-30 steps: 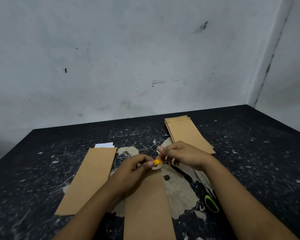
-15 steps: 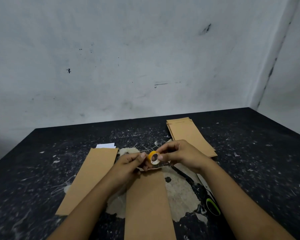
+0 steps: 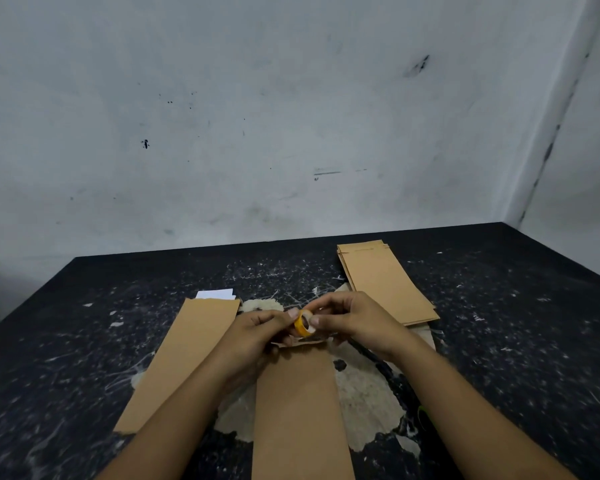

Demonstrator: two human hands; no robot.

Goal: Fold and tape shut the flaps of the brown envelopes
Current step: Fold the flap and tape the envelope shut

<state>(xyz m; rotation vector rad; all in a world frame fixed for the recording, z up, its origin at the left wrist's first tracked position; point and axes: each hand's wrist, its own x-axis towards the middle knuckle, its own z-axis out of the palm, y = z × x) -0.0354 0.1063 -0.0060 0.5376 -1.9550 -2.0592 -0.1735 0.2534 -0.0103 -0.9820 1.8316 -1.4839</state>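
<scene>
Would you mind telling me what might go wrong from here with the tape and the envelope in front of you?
1. Both hands, left and right, hold the small tape roll in the air, so nothing pins the middle envelope; its flap could spring open or the envelope could shift when tape is pressed on.
2. The roll is tiny and pinched by fingertips; it may slip and drop onto the table.

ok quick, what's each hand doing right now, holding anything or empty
Left hand: fingers pinch the orange tape roll from its left side.
Right hand: fingers pinch the same roll from the right, above the middle brown envelope.
</scene>
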